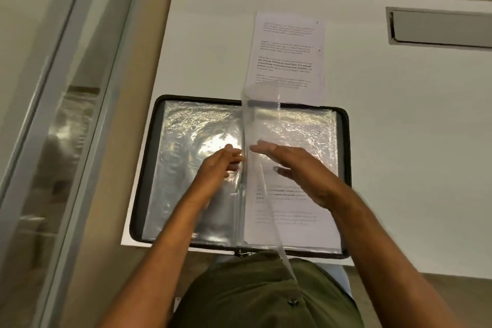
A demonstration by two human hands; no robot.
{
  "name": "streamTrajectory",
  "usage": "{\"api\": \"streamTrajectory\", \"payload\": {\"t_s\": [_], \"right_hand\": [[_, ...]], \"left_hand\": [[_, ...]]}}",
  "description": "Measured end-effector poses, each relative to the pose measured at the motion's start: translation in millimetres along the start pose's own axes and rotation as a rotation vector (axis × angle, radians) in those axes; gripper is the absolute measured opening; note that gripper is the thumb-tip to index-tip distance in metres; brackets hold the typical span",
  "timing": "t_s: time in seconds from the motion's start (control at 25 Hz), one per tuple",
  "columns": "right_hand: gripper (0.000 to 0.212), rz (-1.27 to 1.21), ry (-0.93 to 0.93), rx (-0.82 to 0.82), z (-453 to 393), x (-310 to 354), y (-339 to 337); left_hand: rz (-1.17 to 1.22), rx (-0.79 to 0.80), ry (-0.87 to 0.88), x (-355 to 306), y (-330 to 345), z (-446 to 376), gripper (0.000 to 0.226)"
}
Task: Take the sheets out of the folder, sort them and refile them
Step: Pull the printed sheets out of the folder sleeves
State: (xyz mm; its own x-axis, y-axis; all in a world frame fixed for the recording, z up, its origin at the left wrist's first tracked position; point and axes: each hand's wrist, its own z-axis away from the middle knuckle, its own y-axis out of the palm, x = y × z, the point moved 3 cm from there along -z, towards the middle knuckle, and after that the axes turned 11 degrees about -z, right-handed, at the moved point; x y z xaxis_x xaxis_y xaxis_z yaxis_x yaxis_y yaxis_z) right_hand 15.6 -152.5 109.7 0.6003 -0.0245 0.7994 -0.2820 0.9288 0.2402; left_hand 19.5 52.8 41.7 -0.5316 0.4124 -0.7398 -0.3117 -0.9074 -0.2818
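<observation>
1. The white surface fills the middle and right of the view, with a tan partition along its left edge and a grey recessed slot set into it at the far right.
2. The folder, black-edged and zipped round its rim, lies open and flat at the near edge of the surface, straight in front of the person; its left half shows crinkled clear pockets, and its right half shows a printed page under plastic.
3. One clear sleeve stands up on edge along the folder's spine, between the two halves.
4. A loose stack of printed sheets lies on the surface just beyond the folder, its near end overlapping the folder's far rim.
5. The left hand has its fingertips against the left face of the upright sleeve; whether they pinch it is too blurred to tell.
6. The right hand hovers flat over the right half, fingers straight and together, pointing at the sleeve, holding nothing.
</observation>
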Motion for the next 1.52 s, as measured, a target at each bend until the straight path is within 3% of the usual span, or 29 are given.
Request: {"api": "streamTrajectory", "payload": {"t_s": [0.16,0.28,0.4,0.52,0.68,0.84,1.0,1.12,1.24,1.36,1.44,1.52], "right_hand": [[0.047,-0.009,-0.017,0.140,-20.8,-7.0,43.8],[0.055,0.022,-0.030,0.203,-35.3,-19.7,75.5],[0.055,0.049,-0.044,0.250,-42.8,-31.9,97.5],[0.044,0.083,-0.046,0.249,-50.5,-47.1,107.0],[0.048,0.158,-0.076,0.240,-61.8,-67.1,111.7],[0.049,0.179,-0.105,0.201,-62.7,-74.3,104.7],[0.050,0.263,-0.168,0.114,-61.0,-71.3,79.4],[0.046,0.307,-0.228,-0.017,-55.5,-62.8,46.2],[0.046,0.354,-0.253,-0.176,-48.7,-57.5,-0.1],[0.047,0.441,-0.298,-0.347,-40.0,-60.3,-51.0],[0.048,0.523,-0.316,-0.429,-35.1,-63.8,-78.1],[0.052,0.595,-0.330,-0.476,-32.0,-65.6,-97.9]], "left_hand": [[0.292,0.126,-0.086,7.5,-29.7,15.9,0.093],[0.413,0.188,-0.099,23.7,-52.4,23.1,0.105],[0.446,0.146,-0.150,42.6,-72.7,28.0,0.104],[0.322,0.047,-0.236,58.7,-88.6,32.8,0.077],[0.129,-0.178,-0.266,75.6,-102.0,34.5,0.034],[0.062,-0.396,-0.284,84.9,-106.1,29.3,0.016],[-0.038,-0.496,-0.323,88.9,-104.0,23.9,0.017],[-0.314,-0.570,-0.279,81.1,-100.5,23.4,0.022],[-0.510,-0.690,-0.244,65.1,-90.5,28.3,0.012],[-0.706,-0.740,-0.204,60.7,-75.0,25.1,0.069],[-0.906,-0.697,-0.114,55.6,-63.0,16.9,0.069],[-0.938,-0.541,0.015,45.4,-43.8,5.5,0.058]]}}
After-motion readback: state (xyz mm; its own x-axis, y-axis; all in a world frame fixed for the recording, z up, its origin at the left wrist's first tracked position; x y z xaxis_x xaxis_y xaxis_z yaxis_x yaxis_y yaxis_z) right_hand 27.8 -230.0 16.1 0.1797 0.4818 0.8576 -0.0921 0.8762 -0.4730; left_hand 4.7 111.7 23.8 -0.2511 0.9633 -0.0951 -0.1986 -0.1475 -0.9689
